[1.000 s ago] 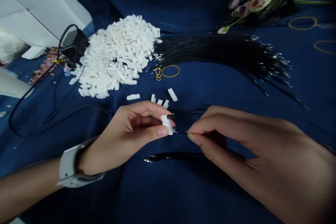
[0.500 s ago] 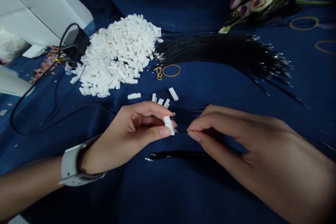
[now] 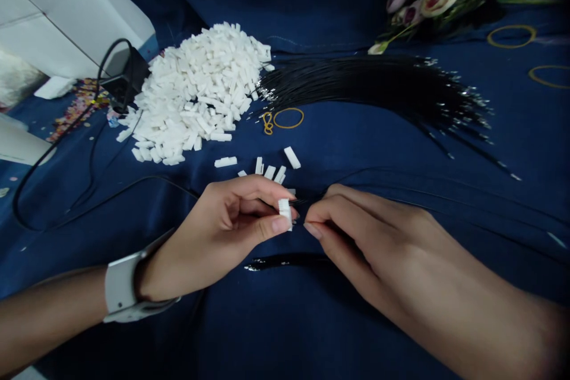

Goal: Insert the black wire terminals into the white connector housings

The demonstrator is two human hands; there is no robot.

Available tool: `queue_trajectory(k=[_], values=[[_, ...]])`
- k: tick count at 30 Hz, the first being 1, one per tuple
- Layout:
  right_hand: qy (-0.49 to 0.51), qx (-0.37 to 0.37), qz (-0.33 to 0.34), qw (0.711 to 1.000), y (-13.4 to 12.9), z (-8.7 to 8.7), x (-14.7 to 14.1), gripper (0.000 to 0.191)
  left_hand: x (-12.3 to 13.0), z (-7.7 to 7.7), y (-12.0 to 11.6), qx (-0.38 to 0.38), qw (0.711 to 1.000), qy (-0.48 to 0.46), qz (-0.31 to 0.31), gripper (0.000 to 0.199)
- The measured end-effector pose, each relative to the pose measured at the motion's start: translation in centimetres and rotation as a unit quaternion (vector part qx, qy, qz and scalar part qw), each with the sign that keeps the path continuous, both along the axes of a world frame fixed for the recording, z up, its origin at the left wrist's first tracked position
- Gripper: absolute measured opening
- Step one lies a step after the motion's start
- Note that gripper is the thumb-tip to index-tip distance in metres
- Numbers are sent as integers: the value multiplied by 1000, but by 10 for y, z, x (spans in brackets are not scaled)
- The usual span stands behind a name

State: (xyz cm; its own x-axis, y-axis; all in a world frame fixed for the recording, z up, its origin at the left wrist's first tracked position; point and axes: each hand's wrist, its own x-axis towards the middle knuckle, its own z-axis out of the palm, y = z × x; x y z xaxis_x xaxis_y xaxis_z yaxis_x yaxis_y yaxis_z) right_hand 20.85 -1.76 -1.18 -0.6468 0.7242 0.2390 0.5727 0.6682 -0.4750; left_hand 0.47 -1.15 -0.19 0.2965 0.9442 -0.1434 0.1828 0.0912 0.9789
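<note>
Between thumb and fingers, my left hand (image 3: 243,217) grips a white connector housing (image 3: 285,214), held upright. Dark wire (image 3: 301,201) shows at the right side of the housing. Close by on the right, my right hand (image 3: 369,243) is closed in a pinch at a thin black wire, whose tip between the fingers and the housing is barely visible. Thin black wires trail off to the right behind this hand. Several loose white housings (image 3: 269,172) lie just beyond my left hand. Below both hands rests a small bundle of black wires (image 3: 285,260) with shiny metal ends.
A large pile of white housings (image 3: 196,89) stands at the back left, beside a long bundle of black wires (image 3: 356,80). Rubber bands (image 3: 288,119) lie in front of it. A black adapter (image 3: 122,74) with a cable is at left; artificial flowers (image 3: 423,0) lie at back right.
My right hand has moved left, bringing its pinch closer to the housing. The wire gap between them has shortened. My left hand stays almost in place, and the view has shifted slightly.
</note>
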Motion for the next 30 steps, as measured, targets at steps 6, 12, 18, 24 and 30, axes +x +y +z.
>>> queue_trajectory(k=[6,12,18,24,30], values=[[15,25,-3,1000,0,0,-2,23,1,-1,0,-4,1000,-6,2,12],[-39,177,-12,983,-6,10,-3,26,2,-3,3,-14,999,-36,35,19],[-64,110,68,989,-16,-1,-5,22,0,-5,3,-9,1000,-2,26,13],[0,-14,39,999,-9,-1,-6,24,-1,-3,2,-8,1000,7,17,13],[21,-41,13,999,-3,7,2,25,-2,-3,3,-18,999,-29,14,15]])
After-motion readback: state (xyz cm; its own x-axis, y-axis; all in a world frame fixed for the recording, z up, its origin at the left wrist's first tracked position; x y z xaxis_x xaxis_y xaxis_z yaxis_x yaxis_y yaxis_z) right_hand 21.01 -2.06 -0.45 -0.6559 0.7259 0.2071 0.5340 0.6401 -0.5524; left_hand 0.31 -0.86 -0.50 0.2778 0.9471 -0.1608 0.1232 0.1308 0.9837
